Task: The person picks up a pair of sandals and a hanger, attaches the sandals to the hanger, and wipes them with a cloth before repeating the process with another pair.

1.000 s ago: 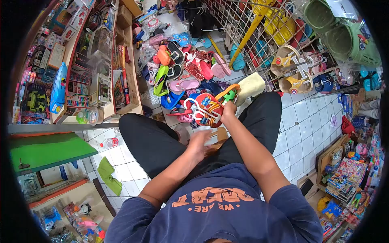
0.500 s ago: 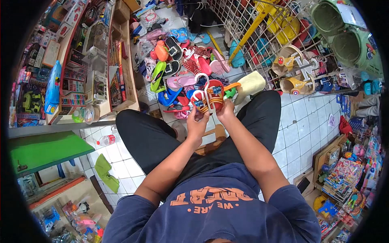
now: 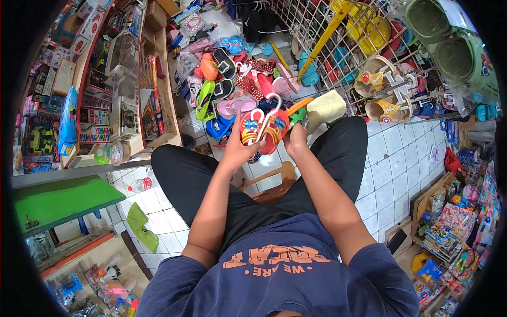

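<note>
A pair of red children's sandals (image 3: 270, 138) with yellow and blue straps hangs on a white plastic hanger (image 3: 272, 112). My left hand (image 3: 238, 150) is closed around the sandals at their left side, above my lap. My right hand (image 3: 297, 138) is just right of the pair, fingers curled and partly hidden. An orange strip (image 3: 300, 106) and a green piece (image 3: 298, 116) show right at its fingertips; what it grips I cannot tell. A cream cloth-like piece (image 3: 327, 108) lies beside that hand, by my right knee.
Beyond my knees, a heap of sandals (image 3: 232, 79) covers the tiled floor. A wire rack (image 3: 317, 31) with hanging footwear stands right of it. Shelves of boxed goods (image 3: 100, 90) line the left. A small wooden stool (image 3: 282, 182) sits between my legs; a bottle (image 3: 140, 185) lies on the floor.
The red sandals have tilted and shifted slightly left and down with my left hand. My right hand has come off them. The orange strip beside it has swung to a steeper angle.
</note>
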`<action>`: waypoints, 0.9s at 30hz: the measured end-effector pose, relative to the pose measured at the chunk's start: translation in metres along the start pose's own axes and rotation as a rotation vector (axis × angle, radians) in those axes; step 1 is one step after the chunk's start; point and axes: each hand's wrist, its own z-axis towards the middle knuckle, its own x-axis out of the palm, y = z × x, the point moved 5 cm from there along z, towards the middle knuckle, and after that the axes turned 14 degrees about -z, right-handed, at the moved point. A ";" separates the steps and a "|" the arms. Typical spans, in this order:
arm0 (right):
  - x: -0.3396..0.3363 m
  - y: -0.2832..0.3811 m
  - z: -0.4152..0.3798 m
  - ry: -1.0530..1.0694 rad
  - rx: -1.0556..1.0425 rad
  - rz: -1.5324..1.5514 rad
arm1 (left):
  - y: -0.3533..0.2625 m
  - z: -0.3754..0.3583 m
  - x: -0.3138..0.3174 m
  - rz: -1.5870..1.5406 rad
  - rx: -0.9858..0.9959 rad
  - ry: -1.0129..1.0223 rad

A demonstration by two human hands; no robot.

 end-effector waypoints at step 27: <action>-0.019 -0.004 -0.001 -0.461 -0.039 -0.224 | -0.001 -0.044 -0.006 0.554 0.339 -0.317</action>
